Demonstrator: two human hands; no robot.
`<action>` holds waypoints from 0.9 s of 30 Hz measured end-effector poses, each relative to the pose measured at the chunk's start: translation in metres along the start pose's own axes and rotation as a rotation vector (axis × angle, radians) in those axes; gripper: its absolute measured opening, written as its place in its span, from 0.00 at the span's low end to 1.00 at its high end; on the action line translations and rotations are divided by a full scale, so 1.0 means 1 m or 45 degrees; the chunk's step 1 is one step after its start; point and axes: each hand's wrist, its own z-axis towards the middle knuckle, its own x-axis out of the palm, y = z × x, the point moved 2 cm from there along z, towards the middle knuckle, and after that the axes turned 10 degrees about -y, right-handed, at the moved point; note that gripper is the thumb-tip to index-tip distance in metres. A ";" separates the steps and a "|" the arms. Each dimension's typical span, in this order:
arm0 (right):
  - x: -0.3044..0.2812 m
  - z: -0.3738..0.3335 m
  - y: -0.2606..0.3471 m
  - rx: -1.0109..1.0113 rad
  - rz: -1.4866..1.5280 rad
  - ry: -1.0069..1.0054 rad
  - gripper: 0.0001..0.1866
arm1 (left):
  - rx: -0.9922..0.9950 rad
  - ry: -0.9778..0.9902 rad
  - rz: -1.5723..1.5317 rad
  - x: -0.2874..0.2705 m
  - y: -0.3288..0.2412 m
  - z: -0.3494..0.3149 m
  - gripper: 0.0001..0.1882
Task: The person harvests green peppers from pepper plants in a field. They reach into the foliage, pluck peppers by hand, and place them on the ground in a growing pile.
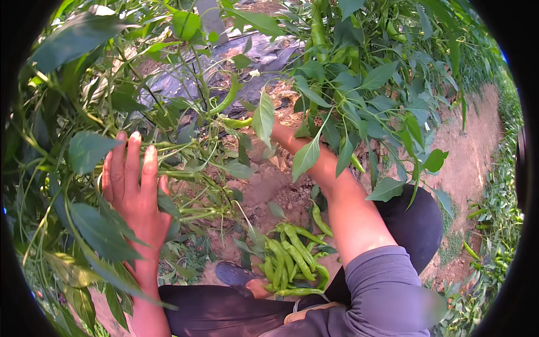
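My left hand [135, 188] is raised among the pepper plant's stems [185, 174], its fingers stretched out and pressing against the foliage, with nothing held. From the right, my right arm reaches into the plants. A drooping leaf [263, 119] covers most of my right hand [279, 135], so its fingers do not show. Just left of that leaf is a green pepper [236, 122]; whether the hand touches it I cannot tell. Another curved green pepper [227, 98] hangs slightly higher. Between my legs lies a pile of picked long green peppers [292, 255].
Dense pepper plants [359, 73] with hanging peppers stand at the upper right. Dark plastic sheeting [258, 50] covers soil farther off. My shoe [238, 273] is left of the pile. A dirt path [469, 146] runs along the right, beside low greenery with scattered peppers [470, 251].
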 end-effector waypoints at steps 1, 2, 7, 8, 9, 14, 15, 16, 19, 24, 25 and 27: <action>0.013 0.008 0.008 -0.115 0.040 -0.121 0.18 | 0.016 0.008 0.036 -0.001 -0.003 0.003 0.29; 0.026 0.016 0.017 -0.135 0.126 -0.157 0.18 | 0.017 0.039 0.086 -0.002 -0.005 0.005 0.29; 0.054 0.055 0.057 -0.056 0.762 0.015 0.18 | 0.037 0.088 0.162 -0.002 -0.008 0.011 0.34; 0.049 0.059 0.060 0.010 0.859 0.075 0.18 | 0.047 0.095 0.175 -0.002 -0.007 0.010 0.34; 0.041 0.059 0.060 0.118 0.947 0.173 0.19 | 0.051 0.099 0.157 -0.002 -0.007 0.009 0.34; -0.038 0.054 0.050 -0.041 0.754 0.050 0.18 | 0.031 0.077 0.078 -0.003 -0.003 0.010 0.33; -0.052 0.049 0.044 0.041 0.868 0.121 0.18 | 0.017 0.081 0.085 -0.003 -0.004 0.010 0.33; -0.064 0.048 0.041 0.059 0.768 0.137 0.19 | 0.016 0.045 0.056 -0.003 -0.005 0.011 0.31; -0.089 0.040 0.030 0.271 0.760 0.268 0.21 | -0.026 0.013 -0.033 0.000 -0.005 0.010 0.30; -0.115 0.019 0.038 0.493 1.340 0.224 0.13 | -0.005 -0.053 -0.099 0.010 0.002 0.001 0.28; -0.118 0.015 0.042 0.606 1.358 0.218 0.13 | 0.017 -0.066 -0.113 0.013 0.003 -0.001 0.28; -0.127 0.005 0.047 0.530 1.215 0.352 0.15 | 0.112 -0.254 -0.229 0.021 0.007 0.002 0.29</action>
